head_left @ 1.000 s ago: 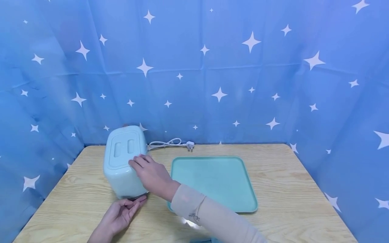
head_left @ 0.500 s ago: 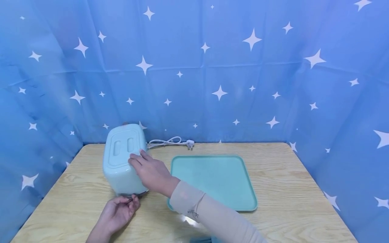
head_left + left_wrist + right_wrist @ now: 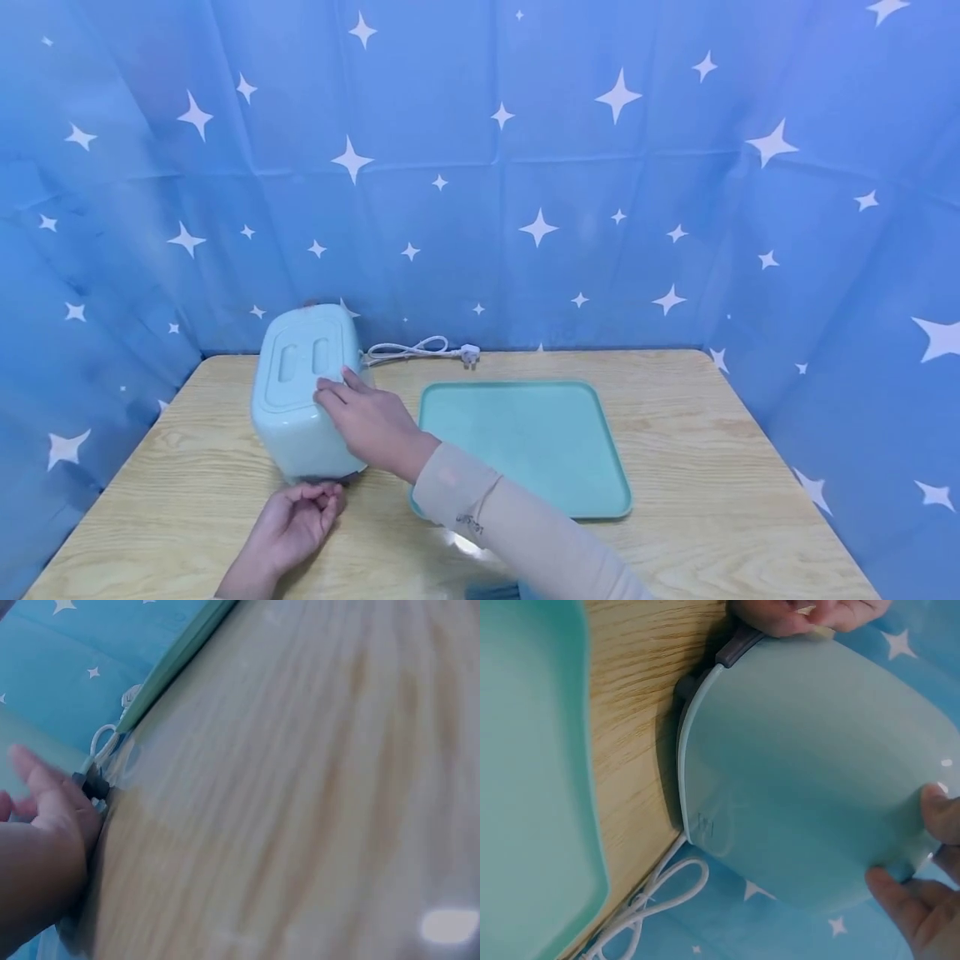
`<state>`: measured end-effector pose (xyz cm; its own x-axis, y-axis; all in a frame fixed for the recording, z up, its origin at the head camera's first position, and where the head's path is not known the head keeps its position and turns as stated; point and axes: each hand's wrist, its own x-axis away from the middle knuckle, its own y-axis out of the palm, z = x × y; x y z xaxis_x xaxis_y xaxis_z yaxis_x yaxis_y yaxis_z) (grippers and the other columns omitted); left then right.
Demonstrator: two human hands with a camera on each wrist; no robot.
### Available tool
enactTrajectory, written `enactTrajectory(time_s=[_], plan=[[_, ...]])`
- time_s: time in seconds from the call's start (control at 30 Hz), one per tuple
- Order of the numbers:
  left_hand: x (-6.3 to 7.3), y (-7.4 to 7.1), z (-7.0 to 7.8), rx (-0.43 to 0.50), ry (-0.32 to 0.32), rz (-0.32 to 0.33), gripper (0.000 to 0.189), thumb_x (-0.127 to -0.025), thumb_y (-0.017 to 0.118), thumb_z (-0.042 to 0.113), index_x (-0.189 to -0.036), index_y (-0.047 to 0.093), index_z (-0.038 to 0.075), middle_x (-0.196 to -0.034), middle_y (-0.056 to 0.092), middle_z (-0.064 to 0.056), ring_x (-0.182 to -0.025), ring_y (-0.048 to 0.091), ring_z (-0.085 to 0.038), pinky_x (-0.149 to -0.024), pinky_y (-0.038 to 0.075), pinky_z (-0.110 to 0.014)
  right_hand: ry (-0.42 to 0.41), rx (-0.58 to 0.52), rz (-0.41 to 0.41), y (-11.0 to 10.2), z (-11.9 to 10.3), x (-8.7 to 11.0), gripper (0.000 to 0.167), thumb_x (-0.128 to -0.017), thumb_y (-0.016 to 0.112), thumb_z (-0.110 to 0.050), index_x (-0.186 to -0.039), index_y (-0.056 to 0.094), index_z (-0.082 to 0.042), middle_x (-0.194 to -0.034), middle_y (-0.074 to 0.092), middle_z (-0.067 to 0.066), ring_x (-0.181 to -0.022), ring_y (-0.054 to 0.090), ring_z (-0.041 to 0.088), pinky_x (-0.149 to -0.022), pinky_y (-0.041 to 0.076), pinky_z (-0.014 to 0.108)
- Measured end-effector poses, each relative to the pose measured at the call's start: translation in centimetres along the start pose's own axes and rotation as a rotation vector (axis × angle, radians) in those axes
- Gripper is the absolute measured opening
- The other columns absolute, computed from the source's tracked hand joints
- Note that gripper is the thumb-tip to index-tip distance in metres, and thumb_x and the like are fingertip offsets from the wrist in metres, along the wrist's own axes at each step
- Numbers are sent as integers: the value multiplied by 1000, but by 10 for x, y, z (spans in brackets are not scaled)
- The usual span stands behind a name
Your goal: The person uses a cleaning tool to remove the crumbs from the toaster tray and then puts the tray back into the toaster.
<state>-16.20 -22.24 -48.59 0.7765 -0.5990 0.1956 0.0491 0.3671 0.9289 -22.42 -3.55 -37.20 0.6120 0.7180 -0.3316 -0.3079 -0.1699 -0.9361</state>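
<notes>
A light blue toaster (image 3: pixel 303 437) with two closed, slot-shaped recesses on top stands at the back left of the table. My right hand (image 3: pixel 375 425) grips its upper near corner; in the right wrist view a thumb and fingers (image 3: pixel 900 900) press on the glossy shell. Down by the near end's lower edge is my left hand (image 3: pixel 298 525), palm up with its fingers curled. The right wrist view has that hand's fingertips pinching a small pale yellowish piece (image 3: pixel 821 631) beside the dark base (image 3: pixel 739 646); what the piece is I cannot tell.
A white cord (image 3: pixel 408 350) with a plug (image 3: pixel 469 355) lies behind the toaster. Right of it is a flat turquoise tray (image 3: pixel 525 450), partly under the right forearm. Something teal (image 3: pixel 495 590) shows at the front edge. A blue star-patterned curtain (image 3: pixel 480 208) surrounds the table.
The left hand's fingers, straighter a second ago, have curled in and drawn back a little to the left at the toaster's lower edge. The right hand and toaster have hardly moved.
</notes>
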Motion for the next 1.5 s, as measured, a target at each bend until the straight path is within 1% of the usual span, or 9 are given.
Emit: enactTrajectory(time_s=[0.3,0.4,0.53,0.63,0.77,0.87,1.0,1.23,1.5], plan=[[-3,4,-3,-715,-1,359,28,-105,35,20,-106,58,4,-83,71,1,-79,70,-6,-75,55,-18,8,-32,-33,0,1,1,36,-103,42,-14,-137,47,-22,-149,44,-7,-139,41,20,-69,57,22],[-3,2,-1,-987,-5,405,33,-106,36,26,-107,56,0,-69,65,5,-71,70,-9,-65,56,-20,0,-38,-29,0,1,1,37,-103,42,-12,-137,47,-21,-149,45,-6,-138,42,21,-71,57,22],[0,1,3,-1392,16,486,42,-103,42,34,-85,59,0,-49,52,8,-50,64,-10,-49,53,-24,-16,-31,-2,2,1,1,36,-101,45,-10,-136,48,-20,-147,47,-5,-136,44,22,-75,57,23],[2,3,7,-1736,46,650,49,-98,49,46,-67,56,9,-46,46,7,-43,52,-7,-43,44,-26,-19,-19,10,2,1,2,36,-101,45,-11,-136,49,-20,-146,48,-5,-136,46,22,-71,57,24],[5,9,13,-2089,14,914,62,-84,52,71,-70,59,11,-56,52,0,-51,47,-15,-45,35,-31,-21,5,21,1,1,1,34,-102,44,-14,-135,49,-21,-146,48,-6,-135,46,22,-66,58,26],[7,12,18,-2177,-17,1007,86,-73,50,84,-95,62,1,-68,60,-7,-61,56,-20,-49,39,-35,-28,30,16,1,2,0,30,-102,46,-28,-131,49,-20,-148,46,-5,-136,45,24,-66,57,26],[6,15,21,-2212,11,1023,107,-67,53,87,-114,50,-9,-74,63,-12,-64,62,-24,-50,41,-38,-43,80,19,5,1,-3,42,-95,50,-50,-122,48,-18,-150,42,-2,-137,44,29,-59,54,22],[6,18,23,-2226,32,983,100,-70,59,81,-111,51,-10,-71,61,-12,-60,60,-23,-48,42,-38,-62,109,80,8,1,-6,44,-91,54,-55,-114,49,-17,-147,47,-1,-132,50,30,-46,45,21],[4,22,23,-2209,70,963,84,-76,62,72,-102,56,-8,-69,60,-12,-58,58,-23,-47,41,-37,-34,31,19,5,4,-12,40,-93,53,-53,-110,49,-18,-148,46,-5,-133,48,29,-40,33,21]])
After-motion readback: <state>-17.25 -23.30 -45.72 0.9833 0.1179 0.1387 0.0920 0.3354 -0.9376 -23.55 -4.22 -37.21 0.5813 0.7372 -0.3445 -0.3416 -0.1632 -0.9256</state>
